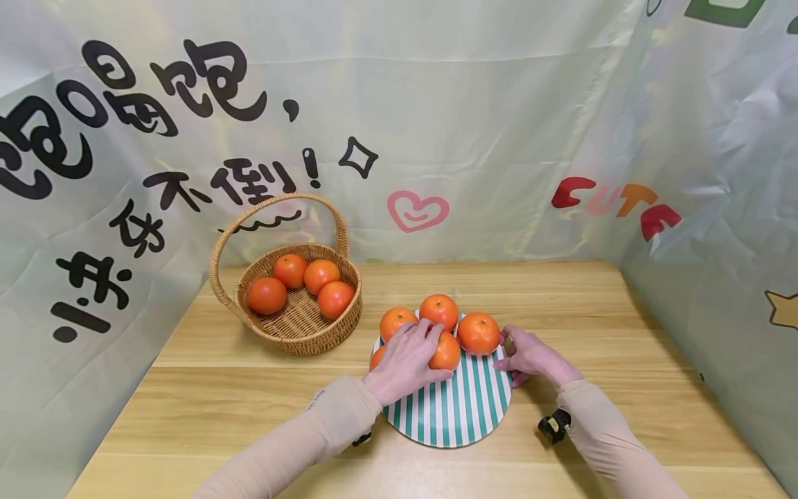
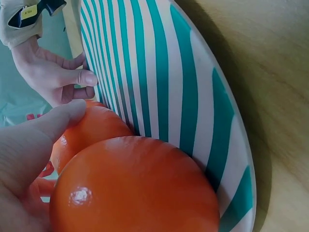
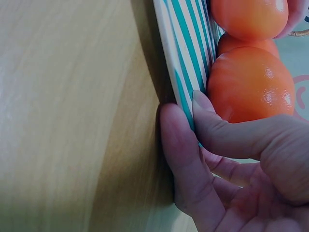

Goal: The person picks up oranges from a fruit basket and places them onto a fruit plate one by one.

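A round plate (image 1: 464, 409) with green and white stripes bears several orange-red tomatoes, one at the back (image 1: 439, 310) and one at its right (image 1: 479, 333). Over them lies my left hand (image 1: 406, 360), its fingers curled round one tomato (image 1: 445, 352). In the left wrist view the thumb rests on that tomato (image 2: 99, 137), while another tomato (image 2: 135, 186) sits in front. My right hand (image 1: 531, 355) pinches the plate's right rim; the right wrist view has its thumb (image 3: 227, 130) on the striped face and a finger at the underside.
A wicker basket (image 1: 305, 343) with a tall handle stands at the back left, holding several tomatoes (image 1: 267, 296). The wooden table (image 1: 249, 423) meets a printed cloth backdrop (image 1: 499, 138) at the back and sides.
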{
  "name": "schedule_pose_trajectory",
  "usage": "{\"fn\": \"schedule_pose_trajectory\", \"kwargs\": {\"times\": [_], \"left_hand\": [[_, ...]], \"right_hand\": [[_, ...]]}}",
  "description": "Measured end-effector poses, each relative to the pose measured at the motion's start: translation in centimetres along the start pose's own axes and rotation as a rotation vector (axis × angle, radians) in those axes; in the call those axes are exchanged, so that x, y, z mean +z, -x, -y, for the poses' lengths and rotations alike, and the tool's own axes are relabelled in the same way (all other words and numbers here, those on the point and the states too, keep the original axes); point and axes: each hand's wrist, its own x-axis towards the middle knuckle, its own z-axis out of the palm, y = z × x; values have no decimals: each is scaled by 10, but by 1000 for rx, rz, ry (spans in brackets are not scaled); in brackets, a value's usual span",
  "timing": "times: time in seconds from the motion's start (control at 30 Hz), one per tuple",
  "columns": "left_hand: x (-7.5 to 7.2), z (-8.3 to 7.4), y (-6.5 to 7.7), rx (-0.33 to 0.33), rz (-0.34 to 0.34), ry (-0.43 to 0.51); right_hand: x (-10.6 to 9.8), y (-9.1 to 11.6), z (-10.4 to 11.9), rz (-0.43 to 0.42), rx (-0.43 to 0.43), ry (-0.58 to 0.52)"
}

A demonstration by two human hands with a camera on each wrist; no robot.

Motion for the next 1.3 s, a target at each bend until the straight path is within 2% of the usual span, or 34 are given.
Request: {"fn": "schedule_pose_trajectory", "kwargs": {"times": [0.43, 1.03, 1.3], "left_hand": [[1, -2, -2, -17, 14, -29], [1, -2, -2, -24, 12, -24], [1, -3, -2, -27, 9, -56]], "right_hand": [[-1, 0, -1, 2, -15, -3], [0, -1, -2, 0, -12, -8], [2, -2, -3, -6, -9, -10]]}}
